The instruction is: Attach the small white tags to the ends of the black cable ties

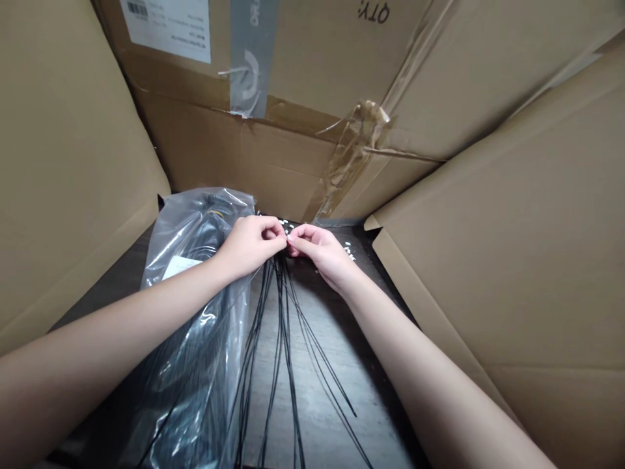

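Observation:
My left hand (250,242) and my right hand (324,253) meet above the middle of the dark table, fingertips pinched close together. A tiny whitish piece shows where the fingertips meet, but the fingers cover most of it, and I cannot tell which hand grips it. Thin black wires (280,326) fan out below the hands toward me, lying loose on the tabletop. Beside my left forearm lies a clear plastic bag (195,391) filled with more black wires, with a white label (180,266) on it. Small white pieces (284,223) are scattered just behind my fingers.
A large taped cardboard box (303,78) stands across the back. Cardboard panels rise at the left (63,143) and the right (537,228), hemming in the table (322,365). More small white bits (348,250) lie beyond my right wrist.

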Motion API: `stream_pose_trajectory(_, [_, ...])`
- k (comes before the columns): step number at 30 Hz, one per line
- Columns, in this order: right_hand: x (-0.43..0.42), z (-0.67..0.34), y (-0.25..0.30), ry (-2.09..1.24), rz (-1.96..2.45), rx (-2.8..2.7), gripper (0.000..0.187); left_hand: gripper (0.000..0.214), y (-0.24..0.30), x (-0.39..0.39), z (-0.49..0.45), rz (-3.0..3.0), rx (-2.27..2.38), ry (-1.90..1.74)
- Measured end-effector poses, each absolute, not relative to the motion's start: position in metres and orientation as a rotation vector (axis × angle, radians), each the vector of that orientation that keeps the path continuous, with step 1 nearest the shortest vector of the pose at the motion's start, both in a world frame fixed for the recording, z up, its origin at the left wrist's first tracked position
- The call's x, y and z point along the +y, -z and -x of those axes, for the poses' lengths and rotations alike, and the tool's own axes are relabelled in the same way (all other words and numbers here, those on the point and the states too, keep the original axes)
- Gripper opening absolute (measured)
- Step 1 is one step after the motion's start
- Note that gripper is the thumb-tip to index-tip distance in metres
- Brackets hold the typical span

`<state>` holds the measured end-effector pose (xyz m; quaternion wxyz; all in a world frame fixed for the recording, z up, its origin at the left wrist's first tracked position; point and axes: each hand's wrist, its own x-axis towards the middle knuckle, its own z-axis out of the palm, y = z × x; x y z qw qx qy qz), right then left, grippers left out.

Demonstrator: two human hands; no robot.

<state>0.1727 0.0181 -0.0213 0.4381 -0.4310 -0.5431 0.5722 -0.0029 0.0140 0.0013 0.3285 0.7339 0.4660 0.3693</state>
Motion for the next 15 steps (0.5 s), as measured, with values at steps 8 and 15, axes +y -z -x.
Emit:
stream_pose_trajectory(8, [0.0167, -0.1725, 0.0224, -1.377, 1.065, -1.373, 0.042, 0.016, -0.0019, 0.0138, 0.0031, -1.930, 1.229, -0.959])
stream_pose_trajectory(15, [0.0158, -0.1719, 0.0226, -1.326, 1.070, -1.357, 0.041, 0.016, -0.0022, 0.0136, 0.0041, -1.940, 1.234, -0.948])
